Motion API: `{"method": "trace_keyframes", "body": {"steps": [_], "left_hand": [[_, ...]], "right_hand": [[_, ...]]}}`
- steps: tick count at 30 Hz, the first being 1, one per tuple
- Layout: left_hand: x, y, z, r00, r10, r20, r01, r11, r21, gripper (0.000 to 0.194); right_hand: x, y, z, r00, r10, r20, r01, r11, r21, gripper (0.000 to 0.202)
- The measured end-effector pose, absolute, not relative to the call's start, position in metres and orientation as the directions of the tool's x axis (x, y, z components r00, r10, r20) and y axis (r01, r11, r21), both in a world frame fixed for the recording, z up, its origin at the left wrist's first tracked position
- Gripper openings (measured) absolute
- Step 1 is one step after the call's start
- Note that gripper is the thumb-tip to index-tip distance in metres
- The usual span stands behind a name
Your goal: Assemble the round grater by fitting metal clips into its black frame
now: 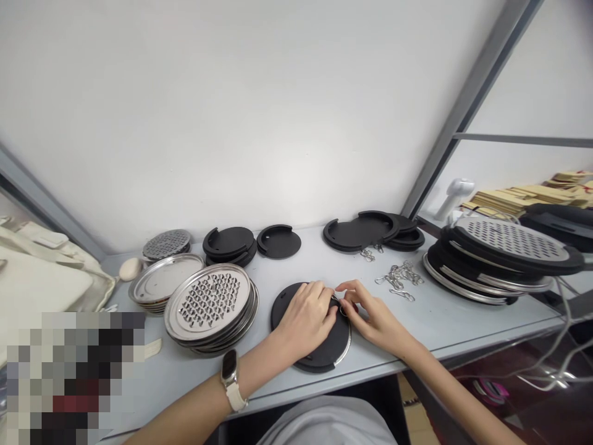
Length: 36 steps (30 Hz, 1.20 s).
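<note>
A round black disc (pixel 323 355) lies on the grey table in front of me, with a metal edge showing at its lower right. Over the disc rests my left hand (pixel 308 316), its fingers curled at the disc's right part. At the right rim my right hand (pixel 370 315) pinches a small metal clip (pixel 343 311), which the fingertips of both hands partly hide. To the right is a loose pile of similar wire clips (pixel 403 275).
Metal grater discs (pixel 210 303) and plain metal discs (pixel 167 278) are stacked at the left. Black holders (pixel 231 241) stand along the wall. A tall stack of black and metal discs (pixel 495 259) is at the right, beside a grey frame post (pixel 456 117).
</note>
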<state>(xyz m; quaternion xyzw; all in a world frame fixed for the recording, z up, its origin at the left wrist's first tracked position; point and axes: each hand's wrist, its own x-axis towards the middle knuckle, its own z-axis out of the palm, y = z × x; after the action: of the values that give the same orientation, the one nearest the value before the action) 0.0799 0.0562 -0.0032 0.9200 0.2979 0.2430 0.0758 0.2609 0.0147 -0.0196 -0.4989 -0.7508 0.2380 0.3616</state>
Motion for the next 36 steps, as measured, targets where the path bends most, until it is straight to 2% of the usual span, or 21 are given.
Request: {"method": "trace_keyframes", "body": {"steps": [31,36], "left_hand": [[0.0795,0.0551,-0.0015,0.721,0.572,0.392,0.486,-0.82,0.303,0.013],[0.0793,0.0552,-0.0011,0.721,0.571,0.392,0.488,-0.821,0.297,0.014]], "right_hand": [[0.264,0.0139,-0.0252,-0.174,0.915,0.363,0.583,0.393,-0.711,0.014],[0.2636,0.0144,-0.0226,-0.211,0.923,0.321,0.563,0.383,-0.732,0.016]]}}
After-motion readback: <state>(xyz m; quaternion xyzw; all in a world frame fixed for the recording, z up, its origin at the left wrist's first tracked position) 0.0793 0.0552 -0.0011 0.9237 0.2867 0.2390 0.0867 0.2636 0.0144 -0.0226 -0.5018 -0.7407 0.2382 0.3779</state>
